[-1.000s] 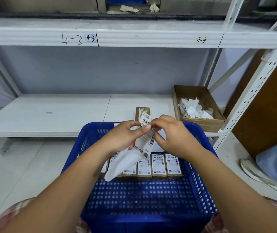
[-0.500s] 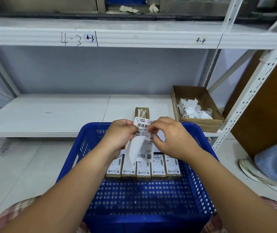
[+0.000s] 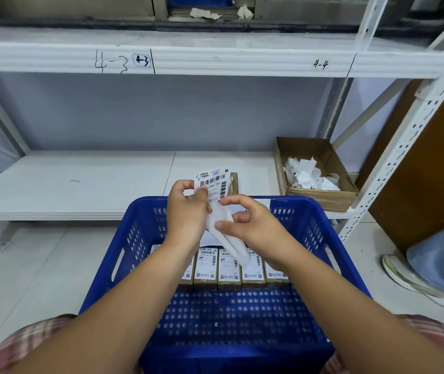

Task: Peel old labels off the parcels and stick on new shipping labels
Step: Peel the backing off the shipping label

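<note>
Pinching printed label (image 3: 214,184) in left hand (image 3: 185,214), right hand (image 3: 255,233) gripping glossy backing strip (image 3: 231,242), over perforated blue crate (image 3: 320,230)

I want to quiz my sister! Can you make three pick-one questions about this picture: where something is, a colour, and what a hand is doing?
1. Where is the box of scraps? A in the basket B on the shelf C on the floor
2. What colour is the basket? A blue B red C green
3. What is the left hand doing? A resting flat B hanging empty C holding a label
Answers: 1 B, it sits on the shelf right of the basket. 2 A, its walls are blue. 3 C, it pinches the label.
</note>
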{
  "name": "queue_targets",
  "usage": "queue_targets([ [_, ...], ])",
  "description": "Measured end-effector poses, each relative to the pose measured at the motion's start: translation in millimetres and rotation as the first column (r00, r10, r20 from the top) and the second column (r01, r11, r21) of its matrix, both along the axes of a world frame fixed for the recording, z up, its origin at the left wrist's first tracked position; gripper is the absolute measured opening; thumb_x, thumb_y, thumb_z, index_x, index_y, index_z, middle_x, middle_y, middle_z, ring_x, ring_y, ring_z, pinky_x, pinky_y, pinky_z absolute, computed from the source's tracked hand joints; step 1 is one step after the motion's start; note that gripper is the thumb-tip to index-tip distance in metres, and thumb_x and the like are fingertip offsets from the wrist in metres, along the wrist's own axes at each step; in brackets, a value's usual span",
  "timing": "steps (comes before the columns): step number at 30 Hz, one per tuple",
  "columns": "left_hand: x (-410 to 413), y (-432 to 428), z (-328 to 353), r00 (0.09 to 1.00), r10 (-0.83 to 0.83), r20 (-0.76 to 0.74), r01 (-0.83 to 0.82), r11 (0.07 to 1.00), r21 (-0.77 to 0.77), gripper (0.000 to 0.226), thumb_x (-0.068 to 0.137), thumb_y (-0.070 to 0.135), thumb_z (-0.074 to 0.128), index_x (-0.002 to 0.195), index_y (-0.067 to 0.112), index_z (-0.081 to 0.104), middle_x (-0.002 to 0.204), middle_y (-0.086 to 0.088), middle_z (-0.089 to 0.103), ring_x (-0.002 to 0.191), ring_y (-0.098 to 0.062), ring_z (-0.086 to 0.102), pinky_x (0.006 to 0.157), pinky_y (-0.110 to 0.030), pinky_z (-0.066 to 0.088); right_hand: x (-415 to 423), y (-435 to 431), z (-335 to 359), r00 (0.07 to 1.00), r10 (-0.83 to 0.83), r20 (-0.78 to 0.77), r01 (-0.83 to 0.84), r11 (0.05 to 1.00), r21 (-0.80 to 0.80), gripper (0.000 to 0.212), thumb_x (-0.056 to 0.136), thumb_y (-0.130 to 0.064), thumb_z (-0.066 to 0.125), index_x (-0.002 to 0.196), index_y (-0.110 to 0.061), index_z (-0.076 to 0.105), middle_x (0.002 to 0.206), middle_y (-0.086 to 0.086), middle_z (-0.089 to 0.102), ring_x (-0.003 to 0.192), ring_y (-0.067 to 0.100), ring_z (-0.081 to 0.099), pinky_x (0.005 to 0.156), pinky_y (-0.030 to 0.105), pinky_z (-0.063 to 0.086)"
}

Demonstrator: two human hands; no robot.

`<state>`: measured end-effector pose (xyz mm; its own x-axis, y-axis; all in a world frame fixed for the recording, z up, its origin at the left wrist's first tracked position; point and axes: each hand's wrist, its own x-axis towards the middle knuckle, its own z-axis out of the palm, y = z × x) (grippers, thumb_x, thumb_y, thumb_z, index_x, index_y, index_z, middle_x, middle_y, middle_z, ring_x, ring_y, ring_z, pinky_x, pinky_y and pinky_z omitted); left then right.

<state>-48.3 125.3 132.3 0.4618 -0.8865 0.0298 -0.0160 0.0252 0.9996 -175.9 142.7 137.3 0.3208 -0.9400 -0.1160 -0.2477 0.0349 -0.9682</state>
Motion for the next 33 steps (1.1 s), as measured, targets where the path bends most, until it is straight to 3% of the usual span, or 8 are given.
queue_targets([
  [3,0.0,-1.0,-1.2,0.999,0.004,-0.051,-0.004,1.0,0.002,0.005,0.091,0.017,0.054,0.088,0.02,0.052,0.058,0.001,0.057,0.057,-0.016,0.053,0.057,-0.027,0.041,1.0,-5.3,-5.7,0.997,-0.067,0.022,0.067,0.997,0.024,0.031,0.09,-0.006,0.065,0.107,-0.031,0.058,0.088,0.026,0.062,0.072,0.025,0.059,0.069,0.032,0.045],
  [8,8.6,-12.0,-10.6,0.994,0.105,0.013,-0.105,0.994,0.004,0.016,0.091,0.017,0.056,0.081,0.03,0.054,0.067,0.001,0.057,0.064,-0.018,0.055,0.065,-0.035,0.046,-13.1,-21.0,-11.9,0.976,-0.159,-0.147,0.154,0.987,-0.043,0.025,0.092,-0.005,0.056,0.099,-0.027,0.066,0.068,0.001,0.045,0.054,0.013,0.039,0.046,0.017,0.031],
  [14,11.8,-49.7,-30.2,0.985,0.169,-0.019,-0.167,0.983,0.074,0.01,0.085,0.021,0.066,0.079,0.029,0.068,0.104,-0.006,0.066,0.091,-0.024,0.064,0.087,-0.041,0.053,-45.1,-84.5,-37.7,0.863,-0.439,-0.252,0.406,0.897,-0.174,0.034,0.097,-0.004,0.046,0.104,-0.024,0.073,0.095,-0.006,0.063,0.052,0.011,0.042,0.044,0.02,0.033],
  [21,-14.0,-91.8,-53.8,0.986,0.036,-0.161,-0.024,0.997,0.079,0.01,0.091,0.004,0.056,0.094,0.003,0.065,0.085,-0.002,0.066,0.07,-0.009,0.058,0.054,-0.008,0.045,-112.3,-162.9,-78.8,0.587,-0.789,-0.183,0.756,0.615,-0.225,0.041,0.093,0.006,0.043,0.075,-0.019,0.07,0.105,0.011,0.072,0.073,0.018,0.055,0.063,0.028,0.047],
  [24,-24.4,-108.0,-66.7,0.986,-0.04,-0.162,0.056,0.994,0.098,0.007,0.091,0.007,0.057,0.089,0.007,0.063,0.083,-0.001,0.064,0.069,-0.008,0.055,0.053,-0.008,0.043,-130.5,-189.1,-94.3,0.546,-0.81,-0.211,0.776,0.585,-0.237,0.027,0.096,-0.007,0.047,0.106,-0.009,0.072,0.118,0.011,0.067,0.08,0.016,0.057,0.071,0.026,0.047],
  [27,-33.1,-124.0,-78.8,0.978,-0.121,-0.169,0.142,0.982,0.123,0.007,0.091,0.008,0.057,0.088,0.01,0.062,0.078,0.004,0.06,0.057,0.001,0.052,0.047,-0.005,0.039,-142.3,-209.3,-110.5,0.585,-0.77,-0.257,0.72,0.638,-0.274,0.045,0.095,-0.012,0.051,0.14,-0.007,0.05,0.144,0.008,0.045,0.098,0.017,0.058,0.08,0.022,0.043],
  [30,-35.6,-140.3,-90.7,0.966,-0.197,-0.166,0.22,0.966,0.136,0.019,0.091,0.008,0.056,0.075,0.017,0.06,0.077,0.004,0.063,0.061,-0.004,0.053,0.054,-0.014,0.041,-147.6,-226.6,-123.3,0.597,-0.681,-0.423,0.544,0.732,-0.411,0.056,0.095,-0.004,0.053,0.148,-0.004,0.036,0.149,0.008,0.027,0.133,0.02,0.038,0.104,0.022,0.033],
  [33,-34.4,-154.3,-105.2,0.954,-0.248,-0.167,0.275,0.948,0.158,0.022,0.091,0.009,0.057,0.072,0.02,0.061,0.082,0.0,0.064,0.071,-0.014,0.046,0.061,-0.023,0.038,-151.9,-244.7,-130.8,0.595,-0.661,-0.457,0.458,0.746,-0.483,0.055,0.092,0.004,0.055,0.144,-0.006,0.04,0.145,0.009,0.022,0.12,0.014,0.036,0.098,0.015,0.033],
])
